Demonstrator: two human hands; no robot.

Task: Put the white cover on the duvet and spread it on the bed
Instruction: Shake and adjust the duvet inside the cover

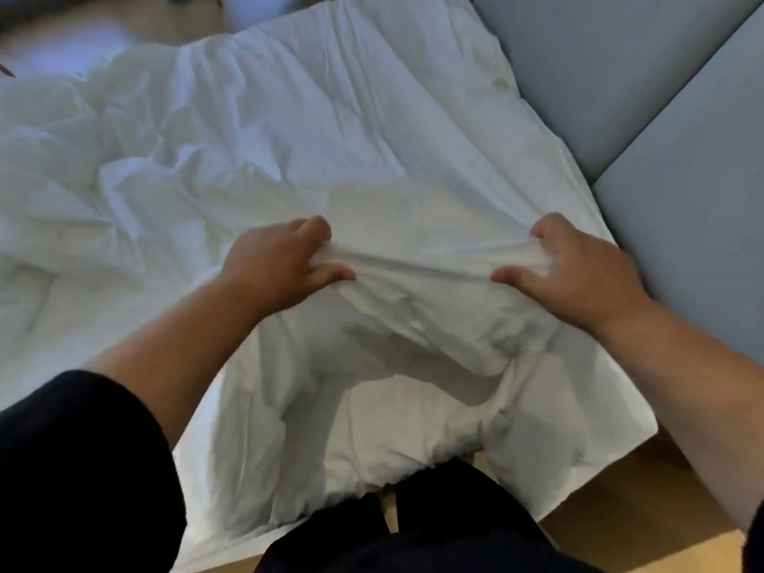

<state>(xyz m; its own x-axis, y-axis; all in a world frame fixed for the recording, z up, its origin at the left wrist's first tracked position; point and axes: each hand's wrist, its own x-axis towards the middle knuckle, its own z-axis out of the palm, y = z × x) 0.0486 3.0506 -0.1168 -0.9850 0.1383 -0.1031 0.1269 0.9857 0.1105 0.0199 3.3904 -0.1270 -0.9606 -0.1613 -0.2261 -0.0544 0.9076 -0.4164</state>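
The bed (pixel 620 88) shows as pale blue-grey mattress along its far right side; everything else on it is white bedding. The white cover (pixel 289 130) lies across most of the bed, rumpled toward the left edge and smoother toward the far right corner, with its near end hanging off the near edge down to the wooden floor (pixel 612 510). Below the hands the cloth gapes, and the softer, creamier bulk showing there is probably the duvet (pixel 397 320), though white on white makes the boundary hard to tell.

The left hand (pixel 281 262) and the right hand (pixel 574 275) sit near the bed's near edge, a little apart. Each has its fingers and thumb curled round a gathered ridge of the cover, which runs taut between them.

As a judgement, the task is midway. The cover seems to be partly over the duvet, but the near end is still bunched and open, and how far the filling reaches into the far corners cannot be seen. What remains is seating the duvet fully inside, closing the opening, then shaking the whole thing flat and squaring it to the bed's edges.
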